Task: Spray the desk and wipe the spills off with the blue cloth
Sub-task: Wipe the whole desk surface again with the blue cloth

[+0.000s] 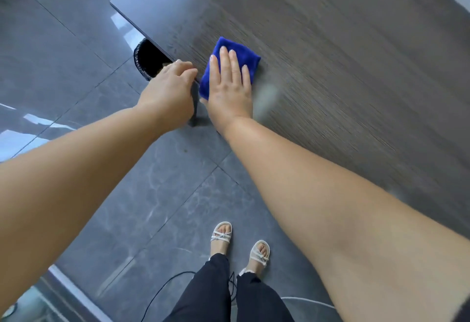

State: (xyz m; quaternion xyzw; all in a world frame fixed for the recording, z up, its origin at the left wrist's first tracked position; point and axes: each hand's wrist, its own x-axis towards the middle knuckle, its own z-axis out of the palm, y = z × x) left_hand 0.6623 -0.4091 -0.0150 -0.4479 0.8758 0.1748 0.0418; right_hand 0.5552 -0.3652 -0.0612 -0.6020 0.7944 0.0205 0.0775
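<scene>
Head view: my right hand (229, 85) flat, fingers straight, pressing blue cloth (244, 52) on desk (330, 67) beside its near corner. Left hand (170, 87) curled at the edge, grip unclear. Wiping underway, I judge; most of desk left to do.

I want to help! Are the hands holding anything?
Right hand presses flat on the blue cloth, gripping nothing. Left hand curls at the desk edge; contents unclear.

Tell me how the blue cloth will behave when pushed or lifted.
The blue cloth looks folded and plush, so it probably droops and unfolds when lifted. Flat under the right hand on the smooth desk, it should slide easily. Its thinness suggests little weight.
</scene>
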